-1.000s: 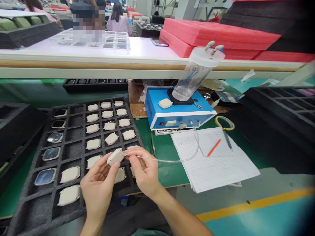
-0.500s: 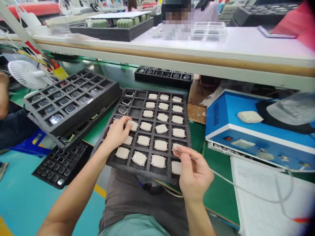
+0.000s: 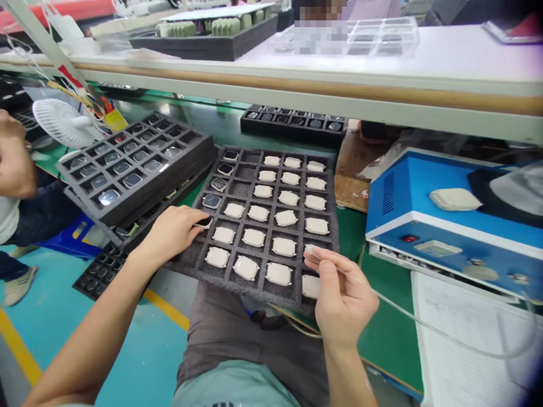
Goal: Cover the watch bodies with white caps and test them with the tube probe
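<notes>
A dark foam tray [image 3: 240,190] of square compartments lies in front of me. Several beige watch cases [image 3: 284,246] sit in it, and watches with dark faces [image 3: 211,201] run down its left column. At that column's near part, my left hand [image 3: 178,229] pinches the edge of a dark-faced watch [image 3: 204,223] between thumb and fingers. My right hand [image 3: 345,291] is closed around the end of a thin clear tube [image 3: 399,308], over the tray's right side. Its fingertips partly cover the small pale tip there and hide part of the compartment below.
Stacked foam trays of watches [image 3: 139,152] stand at the left, near a white fan [image 3: 59,121]. A blue machine [image 3: 424,226] with a beige case on top is at the right, above paper sheets [image 3: 449,322]. A shelf edge [image 3: 275,85] crosses behind the tray.
My left hand has moved left, off a beige case in the second column, onto a dark-faced watch in the left column. My right hand keeps its grip on the tube. The view has shifted slightly.
</notes>
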Motion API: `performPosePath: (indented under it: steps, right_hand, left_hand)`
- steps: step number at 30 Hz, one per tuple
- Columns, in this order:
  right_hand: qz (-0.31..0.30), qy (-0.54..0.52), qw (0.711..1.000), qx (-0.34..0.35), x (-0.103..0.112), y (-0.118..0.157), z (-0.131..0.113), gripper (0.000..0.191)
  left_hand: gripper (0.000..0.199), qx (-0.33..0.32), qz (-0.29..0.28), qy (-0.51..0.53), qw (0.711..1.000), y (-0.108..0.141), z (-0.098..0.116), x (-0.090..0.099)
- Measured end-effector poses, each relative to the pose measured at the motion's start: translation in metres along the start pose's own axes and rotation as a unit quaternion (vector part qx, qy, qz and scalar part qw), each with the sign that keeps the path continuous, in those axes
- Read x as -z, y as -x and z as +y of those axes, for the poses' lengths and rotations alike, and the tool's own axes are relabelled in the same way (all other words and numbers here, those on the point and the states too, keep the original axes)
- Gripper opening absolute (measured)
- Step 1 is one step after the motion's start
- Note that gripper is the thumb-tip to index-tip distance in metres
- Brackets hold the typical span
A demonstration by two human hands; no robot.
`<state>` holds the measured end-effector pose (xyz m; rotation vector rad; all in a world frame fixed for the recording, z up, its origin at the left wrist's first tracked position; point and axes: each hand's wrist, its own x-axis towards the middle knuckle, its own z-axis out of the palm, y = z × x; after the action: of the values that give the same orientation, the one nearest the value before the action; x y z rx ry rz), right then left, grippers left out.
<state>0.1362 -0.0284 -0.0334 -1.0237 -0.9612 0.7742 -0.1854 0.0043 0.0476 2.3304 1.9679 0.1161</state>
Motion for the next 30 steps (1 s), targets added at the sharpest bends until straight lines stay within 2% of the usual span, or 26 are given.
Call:
performPosePath:
  steps: [2,4,5,7,10,13,16,20,25,30]
  right_hand:
    - [0.002,-0.006,1.0,0.002,0.0,0.001,0.001,0.012]
    - [0.003,-0.011,1.0,0.011,-0.001,0.001,0.002,0.011]
    - [0.004,-0.012,1.0,0.018,-0.001,0.0,0.003,0.011]
    - [0.007,-0.013,0.999,0.033,-0.002,-0.001,0.003,0.01]
    - [0.005,-0.003,0.999,0.053,-0.003,-0.003,0.004,0.012]
    - [-0.005,0.018,0.997,0.068,-0.001,-0.006,0.004,0.013]
    - [-0.017,0.029,0.997,0.068,0.0,-0.007,0.006,0.014]
    - [-0.034,0.033,0.998,0.05,0.0,-0.007,0.008,0.015]
    - [-0.06,0.031,0.997,0.033,0.001,-0.006,0.009,0.014]
    - [-0.061,0.046,0.996,0.04,0.002,-0.007,0.008,0.014]
  left_hand:
    - [0.036,0.007,0.027,0.028,0.999,-0.002,0.003,0.003]
    - [0.037,0.052,0.095,0.112,0.988,-0.002,0.016,0.001]
    - [0.037,0.077,0.134,0.179,0.972,-0.002,0.028,-0.004]
    - [0.037,0.097,0.179,0.354,0.913,-0.006,0.062,-0.019]
    - [0.044,0.096,0.157,0.569,0.802,-0.015,0.125,-0.046]
    - [0.057,0.108,0.124,0.681,0.713,-0.023,0.173,-0.065]
    - [0.054,0.123,0.122,0.727,0.664,-0.024,0.192,-0.073]
    - [0.042,0.137,0.136,0.742,0.642,-0.022,0.189,-0.077]
    - [0.039,0.13,0.143,0.742,0.642,-0.019,0.187,-0.081]
    - [0.039,0.121,0.144,0.741,0.645,-0.019,0.188,-0.081]
